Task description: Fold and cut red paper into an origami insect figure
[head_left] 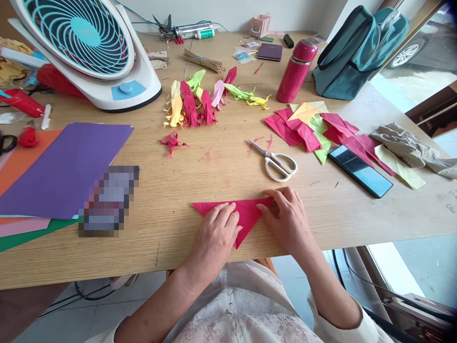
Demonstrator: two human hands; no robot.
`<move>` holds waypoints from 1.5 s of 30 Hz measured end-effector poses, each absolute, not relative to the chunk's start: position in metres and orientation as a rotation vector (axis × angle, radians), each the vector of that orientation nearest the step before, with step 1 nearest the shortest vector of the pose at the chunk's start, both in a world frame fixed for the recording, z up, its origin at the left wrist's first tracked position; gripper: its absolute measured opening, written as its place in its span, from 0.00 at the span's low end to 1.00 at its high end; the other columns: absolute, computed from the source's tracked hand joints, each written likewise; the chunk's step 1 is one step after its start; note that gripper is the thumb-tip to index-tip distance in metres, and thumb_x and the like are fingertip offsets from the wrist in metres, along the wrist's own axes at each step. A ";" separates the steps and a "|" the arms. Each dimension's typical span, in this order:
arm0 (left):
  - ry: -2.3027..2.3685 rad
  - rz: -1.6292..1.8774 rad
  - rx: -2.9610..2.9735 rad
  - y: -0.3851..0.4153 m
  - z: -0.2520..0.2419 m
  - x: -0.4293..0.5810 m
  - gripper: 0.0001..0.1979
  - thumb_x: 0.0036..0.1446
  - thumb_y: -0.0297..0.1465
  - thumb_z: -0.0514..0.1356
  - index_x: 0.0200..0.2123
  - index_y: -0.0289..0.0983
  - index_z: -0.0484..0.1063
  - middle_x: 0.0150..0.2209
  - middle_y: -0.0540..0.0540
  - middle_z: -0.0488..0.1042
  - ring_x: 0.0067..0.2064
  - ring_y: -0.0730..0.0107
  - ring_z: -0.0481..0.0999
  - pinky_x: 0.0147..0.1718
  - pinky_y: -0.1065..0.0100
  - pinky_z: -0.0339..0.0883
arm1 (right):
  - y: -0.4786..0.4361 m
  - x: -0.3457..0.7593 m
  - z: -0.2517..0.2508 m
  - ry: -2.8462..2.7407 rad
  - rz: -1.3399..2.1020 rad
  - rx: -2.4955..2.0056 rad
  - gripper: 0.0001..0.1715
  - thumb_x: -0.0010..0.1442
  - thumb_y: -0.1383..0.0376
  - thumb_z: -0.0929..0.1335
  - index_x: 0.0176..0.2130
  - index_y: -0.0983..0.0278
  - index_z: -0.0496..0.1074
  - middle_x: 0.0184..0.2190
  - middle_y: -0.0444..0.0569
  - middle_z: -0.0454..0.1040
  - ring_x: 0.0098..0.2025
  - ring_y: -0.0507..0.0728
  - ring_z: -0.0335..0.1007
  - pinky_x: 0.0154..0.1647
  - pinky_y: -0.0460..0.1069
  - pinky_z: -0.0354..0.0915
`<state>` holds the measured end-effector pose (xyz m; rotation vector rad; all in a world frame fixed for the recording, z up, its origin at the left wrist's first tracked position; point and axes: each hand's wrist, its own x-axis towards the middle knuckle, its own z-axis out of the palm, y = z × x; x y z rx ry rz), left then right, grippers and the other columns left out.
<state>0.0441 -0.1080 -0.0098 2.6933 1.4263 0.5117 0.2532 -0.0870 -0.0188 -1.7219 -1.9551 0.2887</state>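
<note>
A triangular folded sheet of red paper (249, 215) lies near the table's front edge, its long side away from me and a point toward me. My left hand (215, 238) rests over its left half, fingers laid flat on the paper. With thumb and index finger, my right hand (290, 216) pinches the right corner. White-handled scissors (270, 156) lie just beyond the paper, blades toward the upper left. Farther off stands a group of folded paper animals (191, 110) in red, orange, green, pink and yellow. One small red paper figure (172, 141) lies apart from them.
At left are a fan (139, 90), coloured paper sheets (67, 166) and a blurred, phone-like object (110, 200). Rightward lie loose paper pieces (285, 131), a phone (360, 171) and a crumpled cloth (403, 143). A red flask (297, 71) stands beside a teal bag (335, 76).
</note>
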 end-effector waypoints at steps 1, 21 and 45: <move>1.433 0.527 2.673 -0.107 -0.012 0.044 0.13 0.68 0.26 0.53 0.51 0.30 0.74 0.53 0.38 0.77 0.55 0.57 0.74 0.57 0.57 0.71 | -0.087 0.253 -0.017 -1.951 0.300 -1.740 0.14 0.67 0.56 0.65 0.48 0.60 0.73 0.41 0.54 0.72 0.44 0.64 0.70 0.46 0.60 0.66; 1.320 0.294 2.793 -0.108 -0.009 0.038 0.25 0.69 0.37 0.54 0.63 0.29 0.66 0.66 0.36 0.65 0.64 0.52 0.65 0.61 0.55 0.64 | -0.092 0.228 -0.008 -1.615 0.671 -1.778 0.33 0.55 0.61 0.72 0.59 0.59 0.66 0.37 0.47 0.77 0.36 0.59 0.71 0.45 0.57 0.66; 1.402 0.273 2.732 -0.112 -0.009 0.042 0.29 0.69 0.39 0.54 0.68 0.30 0.59 0.69 0.38 0.60 0.64 0.52 0.63 0.63 0.53 0.63 | -0.094 0.228 -0.013 -1.541 0.654 -1.712 0.05 0.60 0.61 0.71 0.35 0.59 0.76 0.27 0.42 0.76 0.31 0.55 0.69 0.39 0.53 0.62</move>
